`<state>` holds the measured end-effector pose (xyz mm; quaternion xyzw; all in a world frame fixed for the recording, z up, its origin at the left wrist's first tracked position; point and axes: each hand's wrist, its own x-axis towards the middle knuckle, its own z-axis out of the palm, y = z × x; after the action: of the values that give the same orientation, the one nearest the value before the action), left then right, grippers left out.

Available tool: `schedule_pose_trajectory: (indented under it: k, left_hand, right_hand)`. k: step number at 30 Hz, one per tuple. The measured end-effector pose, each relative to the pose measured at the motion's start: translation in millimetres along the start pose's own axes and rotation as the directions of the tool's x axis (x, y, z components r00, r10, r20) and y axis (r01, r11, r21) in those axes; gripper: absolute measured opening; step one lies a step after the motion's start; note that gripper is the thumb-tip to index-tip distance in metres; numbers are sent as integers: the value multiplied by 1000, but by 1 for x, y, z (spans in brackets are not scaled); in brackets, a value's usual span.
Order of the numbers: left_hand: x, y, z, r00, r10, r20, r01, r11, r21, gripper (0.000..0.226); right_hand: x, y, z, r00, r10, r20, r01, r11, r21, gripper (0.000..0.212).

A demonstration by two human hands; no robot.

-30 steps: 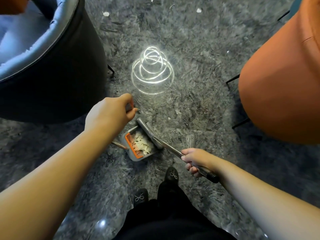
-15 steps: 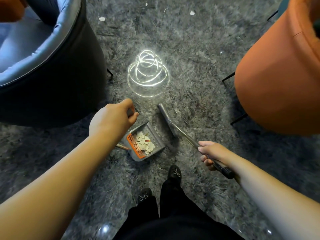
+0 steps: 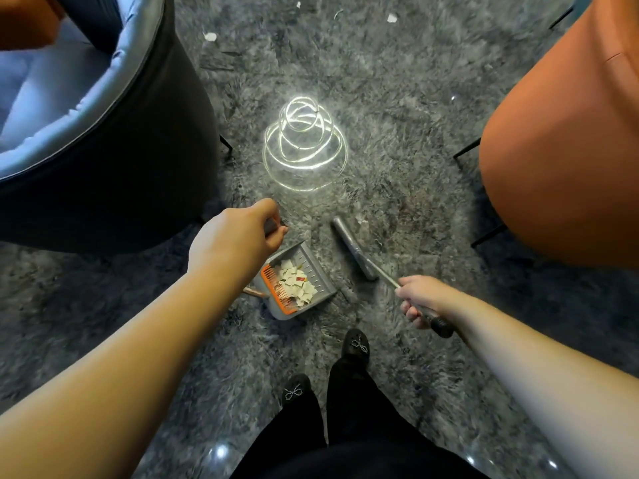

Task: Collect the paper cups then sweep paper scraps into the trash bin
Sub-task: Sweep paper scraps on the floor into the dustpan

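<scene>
Paper scraps (image 3: 298, 284) lie heaped inside the grey dustpan (image 3: 321, 271), which sits on the grey shaggy carpet (image 3: 397, 140) just ahead of the person's black shoes (image 3: 357, 344). An orange comb strip (image 3: 276, 288) runs along the pan's near-left edge, and the scraps rest against it.

From the head camera, the left hand (image 3: 230, 243) is curled round the top of the dustpan's handle, thumb and fingers closed on it; most of the handle is hidden under the hand and forearm, with only a short brownish piece of it showing below the wrist. The right hand (image 3: 420, 299) is wrapped round the broom handle (image 3: 437, 323), whose black end sticks out behind the knuckles. The metal shaft runs forward and left from that hand to the grey broom head (image 3: 354, 248), which lies on the carpet just to the right of the dustpan, apart from it. One small white scrap (image 3: 363, 222) sits on the carpet right beside the far end of the broom head.

More loose scraps lie farther off on the carpet: one near the dark chair (image 3: 210, 37) and one toward the top right (image 3: 391, 18). A bright spiral of light (image 3: 304, 146) glows on the carpet beyond the dustpan. A dark round armchair (image 3: 131, 160) with a blue-grey cushion stands at the left, and an orange chair (image 3: 560, 160) at the right, its thin black legs touching the carpet.
</scene>
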<state>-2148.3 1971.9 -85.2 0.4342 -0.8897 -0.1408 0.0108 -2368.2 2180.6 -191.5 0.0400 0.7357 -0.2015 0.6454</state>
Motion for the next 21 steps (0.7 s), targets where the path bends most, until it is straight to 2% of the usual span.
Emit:
schedule_pose_trajectory:
  k: [4, 9, 13, 16, 21]
  left_hand:
    - [6, 10, 1, 1000, 4, -2, -4, 1000, 23, 19]
    - [16, 26, 1, 1000, -3, 13, 3, 999, 34, 19]
    - [24, 28, -3, 1000, -17, 21, 17, 1000, -4, 19]
    - [30, 27, -8, 999, -17, 28, 18, 1000, -20, 19]
    - [27, 30, -14, 1000, 13, 18, -13, 999, -42, 19]
  right_hand:
    - [-11, 5, 20, 995, -3, 96, 9, 998, -58, 35]
    - [-28, -3, 18, 975, 24, 219, -15, 999, -44, 47]
    - [-49, -8, 0, 959, 13, 282, -8, 1000, -19, 34]
    - [-65, -5, -12, 963, -19, 270, 27, 999, -28, 35]
    - [-86, 7, -16, 985, -80, 156, 82, 997, -9, 41]
